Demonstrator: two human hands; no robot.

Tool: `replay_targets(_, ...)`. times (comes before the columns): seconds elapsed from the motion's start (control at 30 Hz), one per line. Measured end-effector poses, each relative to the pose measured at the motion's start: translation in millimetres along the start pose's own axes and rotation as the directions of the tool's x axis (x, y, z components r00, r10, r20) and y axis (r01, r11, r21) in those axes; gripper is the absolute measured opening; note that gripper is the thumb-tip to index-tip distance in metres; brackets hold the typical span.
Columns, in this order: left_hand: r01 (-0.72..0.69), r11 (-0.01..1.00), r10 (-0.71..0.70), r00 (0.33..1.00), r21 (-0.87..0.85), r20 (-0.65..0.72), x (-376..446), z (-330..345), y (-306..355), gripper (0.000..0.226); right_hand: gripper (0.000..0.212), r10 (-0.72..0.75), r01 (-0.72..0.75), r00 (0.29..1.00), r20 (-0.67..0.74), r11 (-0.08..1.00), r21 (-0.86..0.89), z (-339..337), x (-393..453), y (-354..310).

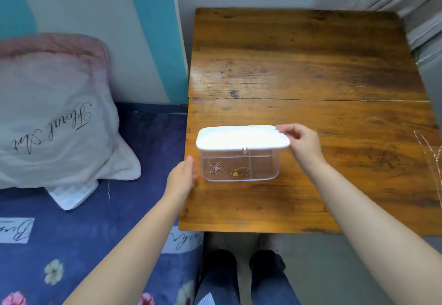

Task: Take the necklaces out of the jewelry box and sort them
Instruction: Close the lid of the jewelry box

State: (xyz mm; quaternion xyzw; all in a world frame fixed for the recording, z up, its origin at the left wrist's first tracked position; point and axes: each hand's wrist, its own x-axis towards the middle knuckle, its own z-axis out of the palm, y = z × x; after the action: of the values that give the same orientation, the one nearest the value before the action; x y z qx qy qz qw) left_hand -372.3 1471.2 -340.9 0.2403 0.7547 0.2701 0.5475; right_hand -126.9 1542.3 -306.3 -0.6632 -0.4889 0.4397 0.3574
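1. Necklaces are located in the clear jewelry box (240, 169), which sits near the front left part of the wooden table (311, 65). A pale pink necklace (215, 167) lies bunched in the left compartment; a gold necklace (240, 172) lies bunched just beside it, against the middle divider. The right compartments appear empty.
2. The white lid (242, 137) is raised at its front edge and tilted over the box. It is pinched at its right corner by the right hand (301, 143), with fingers closed on the lid edge.
3. The left hand (183, 176) is held flat and open against the left wall of the box; it appears to steady the box. Nothing is gripped by it.
4. Another thin chain (428, 151) is partly visible at the right edge of the table, well apart from the box.
5. Handling is judged as follows: the chains are light, limp and fine, and are likely to tangle or snag if pulled from a bunch. Each is best pinched at the pendant or clasp and lifted slowly so the chain trails free.
6. The box is judged light and smooth, so it may slide on the table unless braced. The lid needs to be opened fully before a hand is put in.
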Motion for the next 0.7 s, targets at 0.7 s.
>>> replay_targets(0.7,-0.276,0.959,0.279,0.959,0.065,-0.04,-5,35,29,0.039,0.046,0.263,-0.266,0.964,0.037,0.955,0.133,29,-36,13)
